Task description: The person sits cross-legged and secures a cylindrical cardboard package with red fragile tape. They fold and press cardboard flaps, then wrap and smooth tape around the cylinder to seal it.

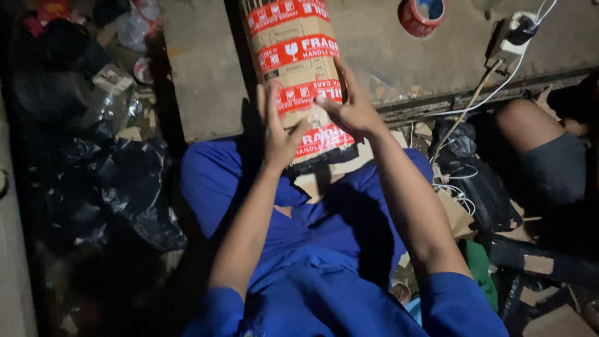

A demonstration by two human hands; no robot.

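A long cardboard-wrapped parcel (293, 56), bound with several bands of red and white tape, stands tilted from my lap up onto the low wooden table (206, 75). My left hand (277, 128) presses its left side near the lower end, fingers spread. On the parcel's right side my right hand (352, 106) grips it, thumb across a tape band. Both arms reach out from blue sleeves, and blue clothing covers my legs below.
A red tape roll (421, 14) lies on the table at the back. A white power strip (508, 39) with cables sits at the table's right edge. Black plastic bags (134, 193) pile on the left. Another person's knee (521, 122) shows at right, amid cardboard scraps.
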